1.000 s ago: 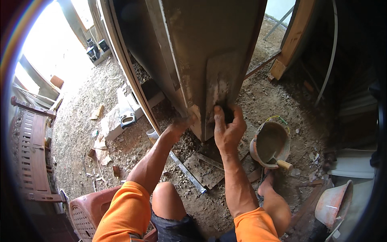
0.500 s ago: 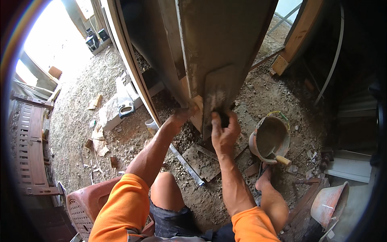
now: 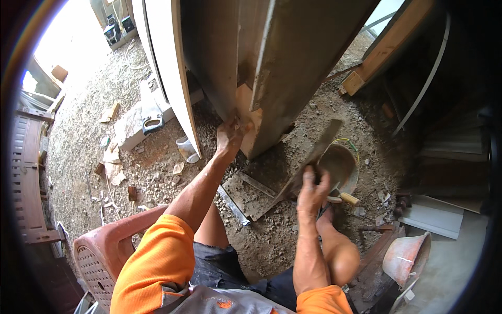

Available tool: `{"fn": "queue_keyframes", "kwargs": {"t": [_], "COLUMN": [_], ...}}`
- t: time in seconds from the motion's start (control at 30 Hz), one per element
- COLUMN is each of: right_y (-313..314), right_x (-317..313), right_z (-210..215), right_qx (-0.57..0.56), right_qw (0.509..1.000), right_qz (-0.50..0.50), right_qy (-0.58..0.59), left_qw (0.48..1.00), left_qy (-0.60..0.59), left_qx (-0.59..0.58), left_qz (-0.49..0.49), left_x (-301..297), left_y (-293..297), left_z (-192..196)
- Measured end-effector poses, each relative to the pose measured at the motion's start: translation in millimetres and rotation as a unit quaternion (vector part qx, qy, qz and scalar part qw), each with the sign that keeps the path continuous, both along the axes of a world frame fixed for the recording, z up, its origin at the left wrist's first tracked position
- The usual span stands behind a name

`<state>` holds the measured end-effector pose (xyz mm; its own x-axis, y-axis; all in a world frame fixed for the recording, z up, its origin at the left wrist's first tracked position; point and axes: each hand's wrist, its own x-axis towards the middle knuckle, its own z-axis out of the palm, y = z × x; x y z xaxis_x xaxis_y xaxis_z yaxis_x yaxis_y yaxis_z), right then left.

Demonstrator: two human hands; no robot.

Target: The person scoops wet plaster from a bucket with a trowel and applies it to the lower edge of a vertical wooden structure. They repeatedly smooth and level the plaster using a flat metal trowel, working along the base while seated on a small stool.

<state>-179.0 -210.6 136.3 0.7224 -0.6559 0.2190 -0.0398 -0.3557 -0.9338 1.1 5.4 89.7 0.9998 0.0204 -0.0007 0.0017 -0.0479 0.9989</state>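
Note:
My left hand (image 3: 231, 135) presses against the lower corner of a grey plastered pillar (image 3: 293, 68), next to a wooden block (image 3: 246, 118) at its base. A flat mortar-smeared trowel (image 3: 314, 154) is gripped in my right hand (image 3: 312, 192), its blade angled up over a round mortar pan (image 3: 340, 167) on the gravel ground. A wooden-handled tool (image 3: 345, 197) lies against the pan's rim. I sit on a reddish plastic chair (image 3: 99, 251), knees bare, sleeves orange.
A flat board with mortar (image 3: 251, 191) lies on the ground between my legs and the pillar. A white door frame (image 3: 172, 78) stands left of it. Rubble and paper scraps (image 3: 112, 157) litter the left. A timber post (image 3: 381, 57), an upturned bucket (image 3: 405, 259) and sheet offcuts (image 3: 444, 214) crowd the right.
My right hand has come down off the pillar face with the trowel and now hovers over the mortar pan. My left hand stays at the pillar's corner.

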Motion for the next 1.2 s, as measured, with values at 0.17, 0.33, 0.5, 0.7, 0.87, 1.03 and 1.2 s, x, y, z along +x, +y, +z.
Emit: {"fn": "queue_keyframes", "kwargs": {"t": [0.17, 0.33, 0.5, 0.7, 0.87, 1.03, 1.2], "right_y": [-37, -68, -82, -83, -85, -91, -90], "right_x": [-36, -78, -95, -93, -91, -91, -92], "right_z": [81, 114, 119, 104, 91, 80, 72], "right_qx": [0.115, -0.002, -0.036, 0.011, 0.046, 0.028, 0.020], "right_qw": [0.992, 0.999, 0.998, 0.998, 0.998, 0.999, 0.999], "right_qz": [-0.007, -0.017, -0.056, -0.055, -0.028, -0.038, -0.025], "right_qy": [-0.060, -0.034, -0.001, -0.019, -0.033, -0.019, -0.019], "left_qw": [0.997, 0.984, 0.953, 0.954, 0.955, 0.946, 0.956], "left_qy": [-0.062, -0.094, -0.169, -0.185, -0.182, -0.171, -0.191], "left_qx": [0.054, 0.147, 0.249, 0.238, 0.233, 0.275, 0.220], "left_qz": [-0.016, -0.038, -0.023, 0.006, 0.014, 0.019, 0.020], "left_x": [-6, -9, -8, -11, -12, -9, 6], "left_y": [0, 3, 6, 6, 9, 12, 11], "left_z": [20, 28, 30, 35, 39, 35, 27]}}
